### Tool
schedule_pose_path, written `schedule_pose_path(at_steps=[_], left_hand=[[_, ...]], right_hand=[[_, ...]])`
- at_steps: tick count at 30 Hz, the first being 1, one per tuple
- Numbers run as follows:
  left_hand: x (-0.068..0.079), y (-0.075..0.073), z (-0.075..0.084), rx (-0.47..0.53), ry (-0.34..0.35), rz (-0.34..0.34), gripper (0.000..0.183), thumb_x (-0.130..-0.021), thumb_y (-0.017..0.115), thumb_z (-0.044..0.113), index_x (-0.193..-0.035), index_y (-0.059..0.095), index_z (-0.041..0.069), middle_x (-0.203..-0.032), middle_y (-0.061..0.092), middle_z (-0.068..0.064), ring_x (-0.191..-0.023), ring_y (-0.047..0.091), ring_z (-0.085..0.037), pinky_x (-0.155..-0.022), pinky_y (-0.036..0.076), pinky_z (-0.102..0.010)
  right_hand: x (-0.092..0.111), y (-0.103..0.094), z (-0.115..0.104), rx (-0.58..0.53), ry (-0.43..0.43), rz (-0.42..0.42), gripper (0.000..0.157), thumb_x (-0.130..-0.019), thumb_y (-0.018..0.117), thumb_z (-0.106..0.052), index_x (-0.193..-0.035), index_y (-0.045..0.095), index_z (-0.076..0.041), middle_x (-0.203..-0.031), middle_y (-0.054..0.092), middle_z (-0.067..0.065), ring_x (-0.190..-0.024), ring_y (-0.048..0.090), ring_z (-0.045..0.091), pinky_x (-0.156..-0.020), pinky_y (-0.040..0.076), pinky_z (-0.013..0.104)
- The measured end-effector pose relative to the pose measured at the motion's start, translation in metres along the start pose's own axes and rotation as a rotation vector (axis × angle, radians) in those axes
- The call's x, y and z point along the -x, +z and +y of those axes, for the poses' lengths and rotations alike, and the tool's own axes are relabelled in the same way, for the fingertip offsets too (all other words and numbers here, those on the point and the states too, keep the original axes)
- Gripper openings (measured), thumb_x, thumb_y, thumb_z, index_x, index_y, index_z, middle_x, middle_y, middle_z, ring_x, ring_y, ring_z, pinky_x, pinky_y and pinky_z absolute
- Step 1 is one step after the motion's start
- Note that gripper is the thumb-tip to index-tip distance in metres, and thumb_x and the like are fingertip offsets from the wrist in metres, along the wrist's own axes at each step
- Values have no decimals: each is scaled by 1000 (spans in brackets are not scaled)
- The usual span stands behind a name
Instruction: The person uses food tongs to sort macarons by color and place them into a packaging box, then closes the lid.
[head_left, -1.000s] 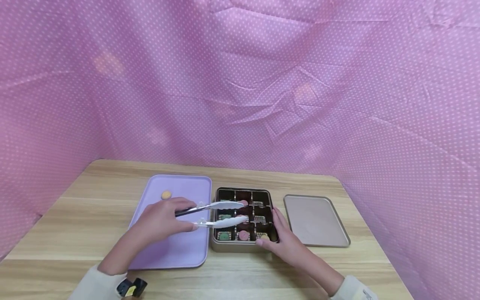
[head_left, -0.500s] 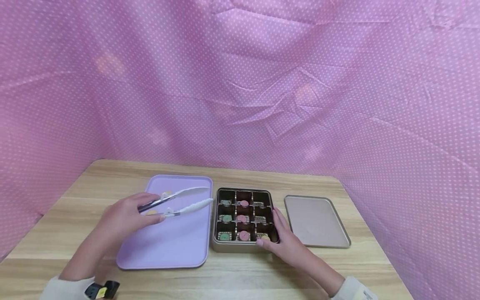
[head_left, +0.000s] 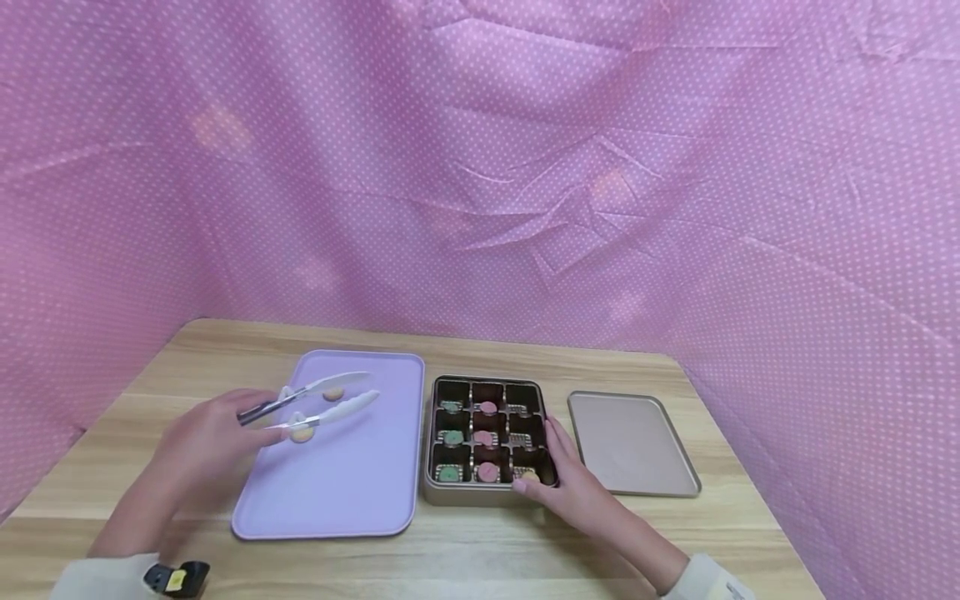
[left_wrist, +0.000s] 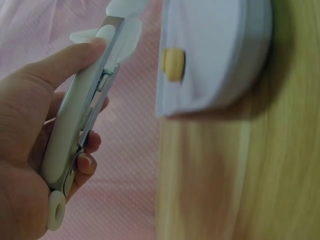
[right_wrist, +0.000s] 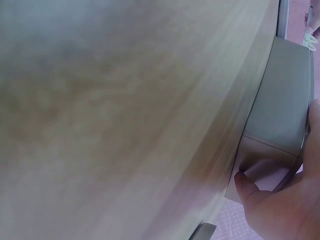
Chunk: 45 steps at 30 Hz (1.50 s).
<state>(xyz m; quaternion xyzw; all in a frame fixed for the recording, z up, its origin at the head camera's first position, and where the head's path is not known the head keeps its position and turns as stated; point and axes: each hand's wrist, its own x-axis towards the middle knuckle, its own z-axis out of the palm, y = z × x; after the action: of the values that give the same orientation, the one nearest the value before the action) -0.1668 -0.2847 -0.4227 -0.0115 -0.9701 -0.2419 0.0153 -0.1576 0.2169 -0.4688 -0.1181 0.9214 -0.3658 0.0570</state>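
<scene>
My left hand (head_left: 213,429) holds a pair of tongs (left_wrist: 75,110) by the handles, over the left part of the lilac tray (head_left: 337,500). Their white tips (head_left: 352,407) are spread apart with nothing between them. Small round yellow macarons (head_left: 302,434) lie on the tray below the tongs; one macaron (left_wrist: 174,65) shows in the left wrist view. At the near right corner of the divided tin (head_left: 480,497), my right hand (head_left: 566,487) grips with its thumb over the front rim and fingers along the side. Green macarons (head_left: 449,472) fill the tin's left column, pink macarons (head_left: 487,472) the middle one.
A yellow macaron (head_left: 530,476) sits in the tin's front right compartment, partly behind my thumb; patterned liners show behind it. Right of the tin lies a flat metal lid (head_left: 633,442) on the wooden table (head_left: 510,558). Pink dotted cloth (head_left: 480,208) hangs around the table.
My left hand has carried the tongs leftward from above the tin to above the tray, and the macarons there are uncovered. The right hand has stayed on the tin.
</scene>
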Motion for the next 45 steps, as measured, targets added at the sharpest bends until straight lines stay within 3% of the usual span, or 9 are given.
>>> schedule_pose_path(at_steps=[7, 16, 26, 45], left_hand=[[-4, -2, -20, -70, 11, 40, 93, -80, 60, 80, -145, 55, 15, -148, 50, -24, -129, 45, -58, -92, 39, -73], [-8, -2, -37, -101, -29, 4, 97, -78, 60, 82, -148, 52, 15, -150, 45, -28, -127, 43, -61, -89, 39, -74], [-7, -8, -35, -135, -13, 6, 101, -77, 61, 83, -145, 53, 9, -147, 47, -30, -128, 42, -61, -93, 35, -78], [-7, -10, -39, -144, -8, 3, 97, -78, 59, 84, -143, 57, 13, -147, 48, -28, -124, 45, -62, -82, 42, -73]], right_hand=[[0, 0, 0, 3, 3, -4, 110, -84, 72, -62, -164, 5, -25, -170, -4, -5, -153, 19, 39, -120, 24, 62], [0, 0, 0, 5, 9, -2, 111, -84, 72, -62, -164, 6, -24, -171, -3, -4, -153, 19, 39, -120, 24, 61], [0, 1, 2, 2, 9, 1, 112, -83, 72, -64, -164, 6, -25, -171, -3, -4, -153, 20, 40, -119, 25, 62], [0, 2, 0, -3, 20, 2, 112, -83, 72, -63, -164, 5, -25, -171, -3, -4, -153, 19, 39, -120, 24, 61]])
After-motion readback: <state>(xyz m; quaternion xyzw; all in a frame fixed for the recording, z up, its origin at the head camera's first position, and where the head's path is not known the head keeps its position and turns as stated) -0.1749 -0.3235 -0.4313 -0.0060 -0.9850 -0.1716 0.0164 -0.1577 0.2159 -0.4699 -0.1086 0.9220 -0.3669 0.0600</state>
